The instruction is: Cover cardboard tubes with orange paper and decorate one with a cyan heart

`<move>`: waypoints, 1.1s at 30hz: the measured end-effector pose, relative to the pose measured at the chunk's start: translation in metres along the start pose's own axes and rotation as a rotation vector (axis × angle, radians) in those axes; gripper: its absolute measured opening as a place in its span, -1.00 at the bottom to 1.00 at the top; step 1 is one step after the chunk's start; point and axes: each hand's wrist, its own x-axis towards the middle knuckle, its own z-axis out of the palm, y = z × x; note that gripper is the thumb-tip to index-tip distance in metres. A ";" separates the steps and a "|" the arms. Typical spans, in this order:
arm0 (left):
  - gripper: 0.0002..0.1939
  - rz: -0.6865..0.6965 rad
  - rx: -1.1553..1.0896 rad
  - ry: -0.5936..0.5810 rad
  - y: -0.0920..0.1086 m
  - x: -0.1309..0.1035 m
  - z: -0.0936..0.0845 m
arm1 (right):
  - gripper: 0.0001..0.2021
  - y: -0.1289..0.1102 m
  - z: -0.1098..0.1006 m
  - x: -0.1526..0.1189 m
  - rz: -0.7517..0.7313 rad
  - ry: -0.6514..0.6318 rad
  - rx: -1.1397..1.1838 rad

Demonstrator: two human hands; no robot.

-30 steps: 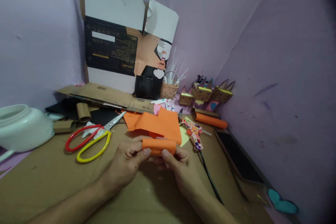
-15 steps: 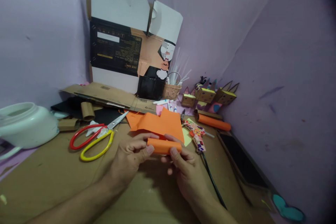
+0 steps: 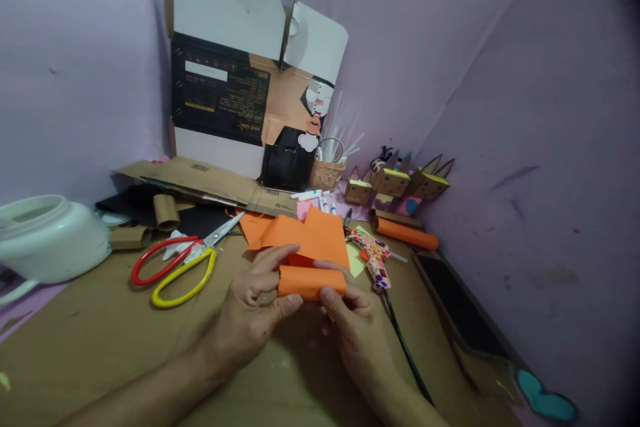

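Note:
A short orange paper-covered tube (image 3: 311, 281) lies level between my two hands, above the table. My left hand (image 3: 255, 300) holds its left end, with the thumb along the lower edge and a finger at the opening. My right hand (image 3: 353, 313) grips the right end, thumb on the front and fingers behind. Just beyond the tube are orange paper sheets (image 3: 300, 235). Scissors (image 3: 193, 260) with one red and one yellow handle lie open to the left. A glue gun (image 3: 373, 257) with a patterned cover rests on the right.
A white pot (image 3: 55, 243) stands at the left, near brown cardboard tubes (image 3: 167, 212). Behind are an upright box (image 3: 225, 87), a basket (image 3: 327, 173) and cardboard animal figures (image 3: 393, 180). Another orange roll (image 3: 406, 233) and a dark tablet-like object (image 3: 463, 307) are at the right.
My left thumb has slid right along the tube's lower edge, and my left fingers have lifted and spread more. The tube's left end has shifted slightly left and shows more of its surface.

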 end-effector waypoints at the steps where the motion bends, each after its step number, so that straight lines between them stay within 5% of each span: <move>1: -0.81 0.012 -0.030 0.011 0.002 -0.001 0.002 | -0.84 0.000 0.000 -0.001 -0.024 0.003 -0.024; 5: -0.78 0.113 -0.046 0.073 0.005 -0.003 0.004 | -0.81 0.001 -0.002 -0.001 -0.031 -0.053 -0.025; 9: -0.74 0.206 0.070 0.014 -0.001 -0.003 0.001 | -0.69 0.002 -0.004 0.002 0.105 -0.123 0.120; 13: -0.72 -0.011 -0.024 -0.084 -0.001 -0.003 0.003 | -0.77 -0.002 -0.004 0.001 -0.039 -0.041 -0.008; 16: -0.78 -0.046 -0.131 -0.029 0.002 -0.002 0.007 | -0.80 -0.005 -0.003 -0.001 -0.113 -0.016 -0.112; 21: -0.78 0.072 -0.036 0.004 0.003 0.000 0.008 | -0.73 0.001 -0.004 0.001 0.081 -0.095 0.079; 27: -0.81 -0.161 -0.124 -0.020 0.007 0.001 0.008 | -0.76 0.000 -0.005 0.002 0.026 -0.004 -0.063; 33: -0.81 -0.145 0.026 0.049 0.008 0.005 0.004 | -0.73 0.005 -0.006 0.007 0.190 0.029 -0.008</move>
